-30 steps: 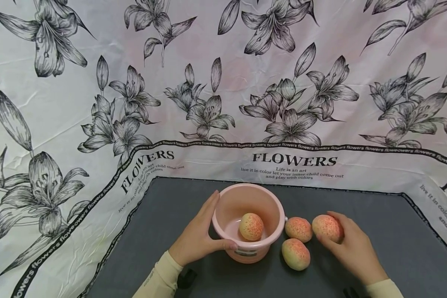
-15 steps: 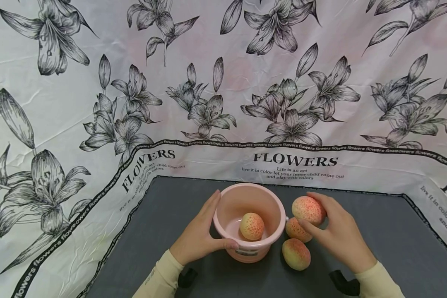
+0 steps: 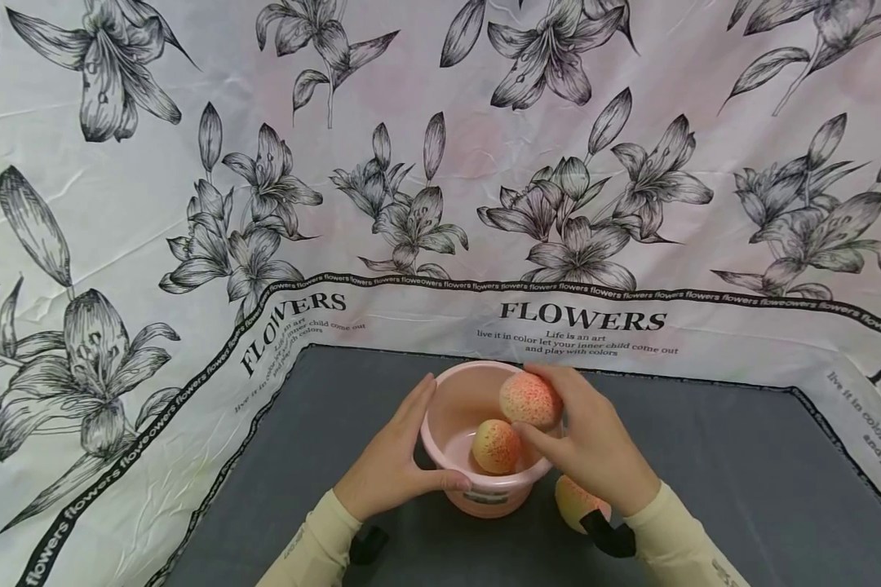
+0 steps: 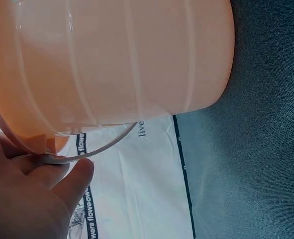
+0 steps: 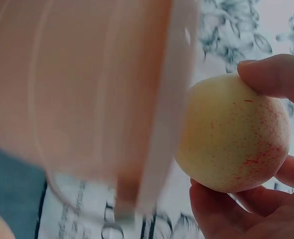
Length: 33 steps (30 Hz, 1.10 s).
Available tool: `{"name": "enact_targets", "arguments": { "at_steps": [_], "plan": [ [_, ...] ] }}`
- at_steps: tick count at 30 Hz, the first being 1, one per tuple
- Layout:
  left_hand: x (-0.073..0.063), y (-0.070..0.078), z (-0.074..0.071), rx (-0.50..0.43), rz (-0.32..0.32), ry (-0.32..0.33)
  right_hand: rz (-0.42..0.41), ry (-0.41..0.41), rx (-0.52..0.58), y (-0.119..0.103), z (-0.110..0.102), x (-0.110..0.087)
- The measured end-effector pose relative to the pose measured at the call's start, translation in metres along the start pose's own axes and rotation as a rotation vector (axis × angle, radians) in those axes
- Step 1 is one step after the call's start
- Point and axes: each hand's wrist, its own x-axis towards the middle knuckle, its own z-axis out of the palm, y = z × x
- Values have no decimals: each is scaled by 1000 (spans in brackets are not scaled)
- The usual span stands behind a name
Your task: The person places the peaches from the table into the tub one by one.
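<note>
My left hand point(image 3: 385, 469) holds a pink plastic bucket point(image 3: 493, 499) by its left side, thumb on the front rim. In the left wrist view, the left fingers point(image 4: 76, 181) lie at the rim beside the thin bail handle point(image 4: 107, 146). One yellow-and-red peach point(image 3: 492, 447) sits inside the bucket. Over the bucket's right side, my right hand point(image 3: 595, 436) grips another peach point(image 3: 530, 399) between thumb and fingers. The right wrist view shows this peach point(image 5: 234, 134) beside the rim. A further peach point(image 3: 573, 499) lies on the table, partly covered by the right wrist's black strap.
A dark grey cloth point(image 3: 741, 473) covers the table. Behind it hangs a white curtain point(image 3: 411, 73) printed with black lilies and lettering. Black straps point(image 3: 369, 545) are on both wrists.
The right hand has lifted a peach from the table and carried it left over the bucket. A peach beside the bucket is now hidden behind that hand. The left hand stays in place.
</note>
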Motion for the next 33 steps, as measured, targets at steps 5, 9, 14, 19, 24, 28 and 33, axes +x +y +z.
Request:
{"name": "enact_targets", "arguments": {
  "at_steps": [5,9,14,19,24,28,33],
  "plan": [
    [0,0,-3,-10,-14,-16,-26,-45,62,-14,22,6],
    [0,0,-3,-17,-16,-23,-44,-67,106,-19,33,9],
    [-1,-1,-3,-9,-11,-29,-54,-84,131,-21,42,9],
    [-1,-1,-3,-7,14,-14,-109,-58,88,-21,46,8],
    [-1,1,-3,-7,19,-19,-142,-27,107,-21,44,5],
    [-1,2,-3,-8,11,-24,-123,-42,109,-19,40,3],
    [-1,2,-2,-5,3,-18,-103,-34,62,-16,38,-1]
  ]
}}
